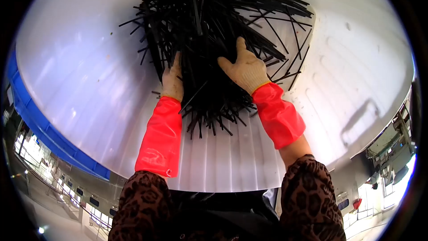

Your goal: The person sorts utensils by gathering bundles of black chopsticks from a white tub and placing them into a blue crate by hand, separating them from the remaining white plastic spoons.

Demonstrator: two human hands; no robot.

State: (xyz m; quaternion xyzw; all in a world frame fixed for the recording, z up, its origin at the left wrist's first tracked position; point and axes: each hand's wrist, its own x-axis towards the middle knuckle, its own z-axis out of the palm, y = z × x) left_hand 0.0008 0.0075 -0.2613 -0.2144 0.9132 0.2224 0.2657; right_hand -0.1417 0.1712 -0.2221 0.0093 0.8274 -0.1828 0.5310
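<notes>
2 hands (173, 81) (248, 69), blk rods (200, 69) btwn, wht tub (98, 62)

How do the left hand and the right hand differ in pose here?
The left hand is at the left side of the black sticks; the right hand is at their right side. The right hand is visibly spread; the left hand shows no such spread. Both wear pale gloves and red sleeves.

Bright windows (38, 154) lined the room's left side, near a pale column (83, 216), and a small light (41, 230) glowed at the lower left. To the right, dim grey clutter (385, 145), too blurred to make out, stood by glaring panes (392, 196).
</notes>
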